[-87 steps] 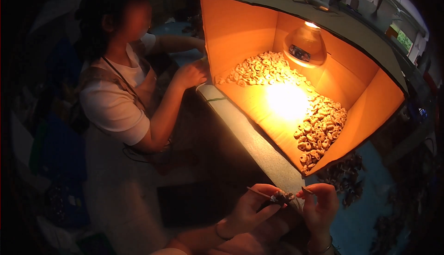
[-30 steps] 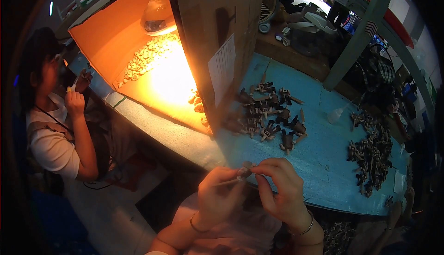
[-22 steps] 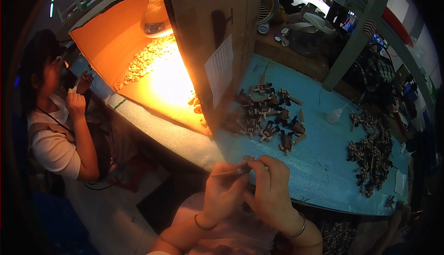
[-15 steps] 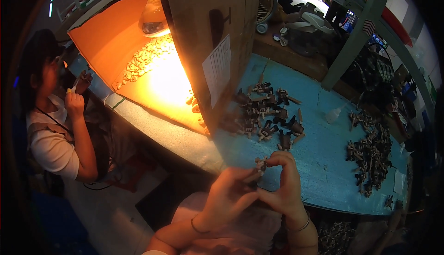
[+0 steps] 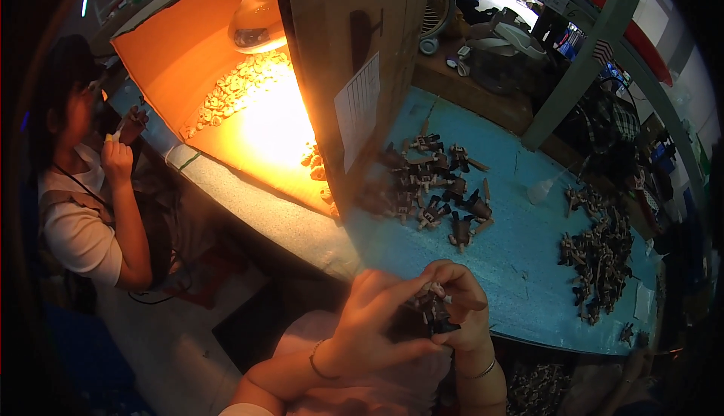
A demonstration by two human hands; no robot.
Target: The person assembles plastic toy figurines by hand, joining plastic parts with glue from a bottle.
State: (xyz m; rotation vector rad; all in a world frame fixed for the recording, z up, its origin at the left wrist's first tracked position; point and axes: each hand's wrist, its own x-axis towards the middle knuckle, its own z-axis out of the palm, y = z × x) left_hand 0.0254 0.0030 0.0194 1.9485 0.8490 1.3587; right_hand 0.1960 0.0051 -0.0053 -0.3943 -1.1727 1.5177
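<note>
A small toy figure [image 5: 435, 315], dark-bodied with pale parts, is held between my two hands at the near edge of the blue table. My left hand [image 5: 373, 314] is closed on it from the left, thumb below and fingers above. My right hand [image 5: 469, 304] grips its upper right side with bent fingers. Fingers cover part of the figure. Beyond my hands lies a loose group of similar brown and dark figures [image 5: 434, 208], some with pale stick-like parts.
A larger heap of figures [image 5: 599, 254] lies at the table's right. On the left stands an open cardboard box [image 5: 362, 9] with a glowing lamp [image 5: 259, 16] over many small pieces [image 5: 241, 88]. A clear bottle [image 5: 540, 190] stands between. A person [image 5: 90, 212] works at far left.
The toy figure has been turned and more of its dark body shows. My right fingers have curled in closer around its top. The whole view has shifted slightly.
</note>
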